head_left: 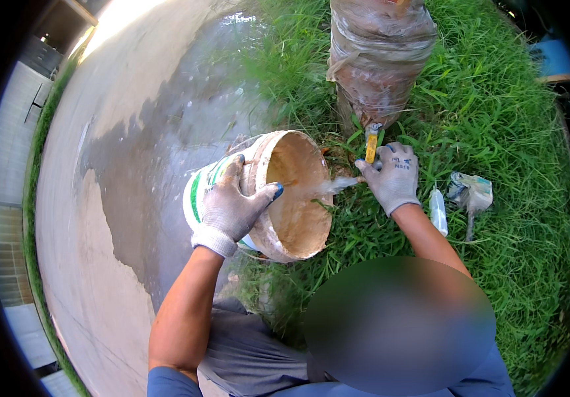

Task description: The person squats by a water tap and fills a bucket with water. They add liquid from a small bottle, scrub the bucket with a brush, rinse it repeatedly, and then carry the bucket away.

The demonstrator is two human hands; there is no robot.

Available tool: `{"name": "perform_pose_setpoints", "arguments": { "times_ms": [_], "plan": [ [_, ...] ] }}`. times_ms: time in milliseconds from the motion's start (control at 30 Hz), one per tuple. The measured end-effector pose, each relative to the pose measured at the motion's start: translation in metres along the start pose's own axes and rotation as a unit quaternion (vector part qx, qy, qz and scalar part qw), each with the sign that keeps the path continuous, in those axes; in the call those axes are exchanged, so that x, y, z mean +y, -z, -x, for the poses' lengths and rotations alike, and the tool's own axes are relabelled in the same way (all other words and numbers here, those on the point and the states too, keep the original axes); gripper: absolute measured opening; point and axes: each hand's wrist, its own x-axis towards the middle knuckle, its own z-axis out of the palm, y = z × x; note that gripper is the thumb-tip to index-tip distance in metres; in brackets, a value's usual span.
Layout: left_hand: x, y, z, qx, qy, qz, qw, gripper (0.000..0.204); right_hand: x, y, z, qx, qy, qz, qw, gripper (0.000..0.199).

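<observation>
A white bucket [196, 198] with green markings lies tilted on its side, its dirt-coated mouth facing right. My left hand [231, 205], in a grey glove with blue fingertips, grips its wall near the rim, thumb toward the opening. On the right, my right hand [394, 173], in a matching glove, has its fingers curled at a tap with a yellow lever handle [371, 147]. The thumb lies near the lever's lower end; the fingers partly hide the tap's outlet. A jet of water [341, 185] sprays left from there into the bucket.
A post-like form wrapped in plastic film [384, 59] rises behind the tap. Crumpled plastic [473, 192] and a white bottle-like item [438, 212] lie in grass [516, 139] at right. Wet concrete [159, 152] stretches along the left. A blurred oval covers the lower middle.
</observation>
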Motion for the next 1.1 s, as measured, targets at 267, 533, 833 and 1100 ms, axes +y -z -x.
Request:
{"name": "perform_pose_setpoints", "arguments": {
  "times_ms": [267, 533, 833, 1100],
  "plan": [
    [0.003, 0.005, 0.002, -0.014, 0.008, 0.014, 1.000, 0.093, 0.001, -0.012, -0.012, -0.057, -0.047, -0.013, 0.997, 0.047],
    [0.003, 0.004, 0.002, -0.009, 0.006, 0.001, 1.000, 0.094, 0.006, -0.001, -0.018, -0.112, -0.071, -0.052, 0.990, 0.053],
    [-0.002, 0.003, 0.002, -0.015, 0.007, 0.011, 1.000, 0.098, 0.006, -0.015, -0.021, -0.087, -0.045, -0.025, 0.995, 0.045],
    [-0.005, 0.004, 0.002, -0.012, 0.002, 0.021, 1.000, 0.100, 0.015, 0.001, -0.026, -0.149, -0.059, -0.089, 0.983, 0.042]
  ]
}}
